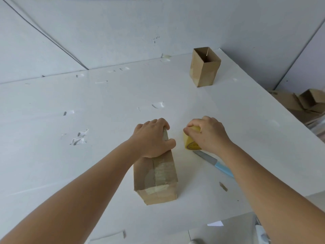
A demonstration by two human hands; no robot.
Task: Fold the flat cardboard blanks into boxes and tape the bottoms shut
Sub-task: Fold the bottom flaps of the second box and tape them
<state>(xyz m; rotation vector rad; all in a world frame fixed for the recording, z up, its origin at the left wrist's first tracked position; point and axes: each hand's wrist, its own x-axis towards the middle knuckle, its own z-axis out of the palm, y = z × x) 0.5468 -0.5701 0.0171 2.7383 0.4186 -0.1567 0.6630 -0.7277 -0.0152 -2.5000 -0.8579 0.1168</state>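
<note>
While the head camera looks down over a white table (73,173), a cardboard box (156,175) lies on its side at the centre of the frame, its taped end facing the lower edge and a strip of clear tape running along its upper face. The left hand (153,138) grips the far end of this box, fingers curled over the far edge and the thumb pressed on the right side. Just to the right, the right hand (209,134) holds a yellow roll of tape (190,141) standing on the table, fingertips pinching at its top. The two hands are close but apart. Beside the roll, toward the lower right, a knife (213,162) with a grey blade and light-blue handle lies flat, partly under the right wrist. In the upper right, a second box (204,67) stands upright with its top open, near the table's far corner. At the right edge of the frame, beyond the table, more cardboard (306,104) lies in a heap. Scraps of tape (80,138) are stuck on the table's left part.
</note>
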